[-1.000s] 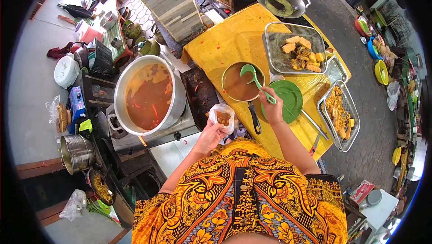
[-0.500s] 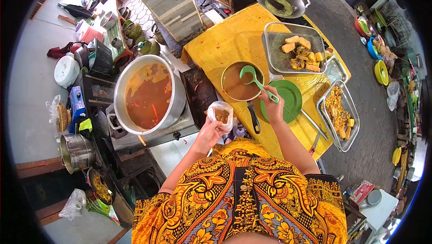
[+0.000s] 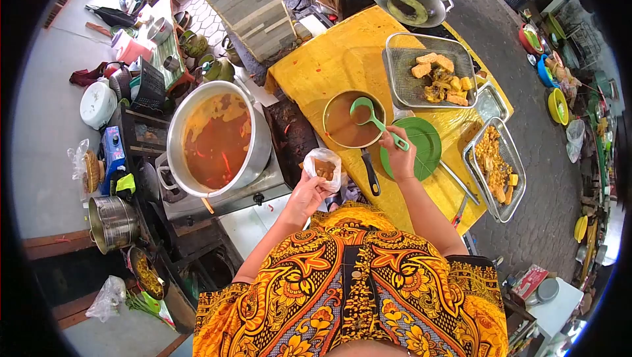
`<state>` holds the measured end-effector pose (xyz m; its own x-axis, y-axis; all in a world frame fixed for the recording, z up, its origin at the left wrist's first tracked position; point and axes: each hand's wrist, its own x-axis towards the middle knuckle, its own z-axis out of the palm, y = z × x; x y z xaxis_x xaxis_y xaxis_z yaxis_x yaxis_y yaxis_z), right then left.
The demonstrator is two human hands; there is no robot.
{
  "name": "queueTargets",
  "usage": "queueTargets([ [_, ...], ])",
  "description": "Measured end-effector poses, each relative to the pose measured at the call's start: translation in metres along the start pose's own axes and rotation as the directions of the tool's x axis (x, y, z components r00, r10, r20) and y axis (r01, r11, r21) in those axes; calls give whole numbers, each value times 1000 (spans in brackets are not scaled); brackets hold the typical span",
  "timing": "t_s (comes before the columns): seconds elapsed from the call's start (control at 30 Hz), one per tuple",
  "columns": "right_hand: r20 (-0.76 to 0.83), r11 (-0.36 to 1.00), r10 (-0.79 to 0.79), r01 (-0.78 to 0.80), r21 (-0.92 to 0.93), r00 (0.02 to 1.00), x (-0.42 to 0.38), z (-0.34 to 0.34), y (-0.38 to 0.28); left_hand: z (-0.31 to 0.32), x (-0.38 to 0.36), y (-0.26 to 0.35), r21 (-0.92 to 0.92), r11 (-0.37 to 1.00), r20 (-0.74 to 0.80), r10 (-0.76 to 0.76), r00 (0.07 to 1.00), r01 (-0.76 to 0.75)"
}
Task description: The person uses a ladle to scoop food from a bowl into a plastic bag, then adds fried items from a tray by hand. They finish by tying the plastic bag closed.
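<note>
My left hand [image 3: 311,193] is closed on the edge of a small clear plastic bag [image 3: 334,179] that has brown sauce inside. In my right hand [image 3: 398,157] is the handle of a green ladle [image 3: 370,118]. The ladle's bowl sits in the brown sauce of a saucepan [image 3: 327,134], whose black handle points toward me. A green plate [image 3: 429,149] lies beside the saucepan, partly behind my right hand. To the left of the bag stands a large metal pot [image 3: 261,149] of reddish-brown broth with red chillies floating in it.
Beyond the plate, a wire-mesh basket [image 3: 397,74] holds fried pieces, and a second mesh basket [image 3: 471,167] holds more fried food. Tongs [image 3: 461,182] lie on the yellow-covered table [image 3: 316,54]. A wok [image 3: 431,2] stands at the far end. The big pot rests on a stove [image 3: 247,192].
</note>
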<state>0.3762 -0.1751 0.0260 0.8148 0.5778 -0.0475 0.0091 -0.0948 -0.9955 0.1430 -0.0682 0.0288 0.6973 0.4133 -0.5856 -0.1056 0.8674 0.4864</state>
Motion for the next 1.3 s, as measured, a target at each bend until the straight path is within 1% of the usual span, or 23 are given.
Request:
queueTargets([
  [0.1, 8, 1000, -11, 11, 28, 1000, 0, 0, -1, 3, -1, 1, -13, 1000, -10, -9, 1000, 9],
  [0.17, 3, 1000, -5, 5, -18, 1000, -1, 1, -3, 3, -2, 1, -25, 1000, 0, -5, 1000, 5],
  [0.23, -1, 1000, 0, 0, -23, 1000, -2, 1, -4, 3, -2, 0, -38, 999, 13, -1, 1000, 1],
  [0.3, -3, 1000, 5, -5, -26, 1000, -1, 1, -3, 3, 0, 0, -29, 1000, -25, -8, 1000, 7],
  [0.37, -9, 999, 4, -5, -51, 1000, 0, 1, 0, 1, 1, -1, -32, 999, -11, -2, 1000, 2],
  [0.47, -16, 999, 37, -37, -6, 999, 1, 3, -3, 2, 1, 0, -31, 999, -9, -12, 1000, 12],
  [0.6, -16, 999, 17, -18, -33, 1000, 3, 4, -2, 2, 2, 0, -33, 999, -15, -17, 1000, 16],
  [0.8, -26, 998, 48, -47, 36, 999, 5, 5, -2, 5, 1, 3, -40, 999, -39, -35, 999, 34],
  [0.87, -36, 993, 73, -69, 98, 997, 6, 4, -2, 1, 2, 2, -47, 998, -47, -40, 998, 37],
  [0.9, -46, 993, 69, -64, 94, 997, 7, 4, 0, -1, 5, 1, -53, 998, -52, -48, 997, 46],
  [0.93, -45, 987, 88, -81, 142, 995, 7, 5, 2, -2, 5, 0, -78, 995, -56, -59, 997, 54],
  [0.97, -51, 978, 104, -93, 185, 993, 7, 3, 3, -3, 7, -1, -70, 997, -42, -37, 998, 34],
  [1.0, -62, 980, 112, -99, 175, 992, 6, 1, 1, 0, 7, -1, -61, 998, -25, -18, 1000, 16],
  [1.03, -60, 970, 122, -106, 218, 991, 5, 0, 1, 2, 5, 1, -58, 998, -14, -20, 1000, 19],
  [1.07, -54, 958, 133, -114, 264, 990, 5, -2, 1, -12, 12, -4, -54, 998, -24, -23, 999, 22],
  [1.1, -75, 960, 128, -105, 259, 989, 2, -4, -3, -11, 12, -3, -44, 999, -23, -30, 999, 29],
  [1.17, -31, 932, 173, -154, 328, 984, -5, -4, -20, -7, 13, -1, -61, 998, -55, -25, 998, 21],
  [1.27, -2, 917, 198, -184, 353, 980, -16, -6, -40, -14, 15, -1, -70, 997, -51, -24, 998, 20],
  [1.3, 13, 922, 183, -176, 345, 983, -19, -8, -40, -17, 16, -1, -31, 999, -38, -26, 999, 25],
])
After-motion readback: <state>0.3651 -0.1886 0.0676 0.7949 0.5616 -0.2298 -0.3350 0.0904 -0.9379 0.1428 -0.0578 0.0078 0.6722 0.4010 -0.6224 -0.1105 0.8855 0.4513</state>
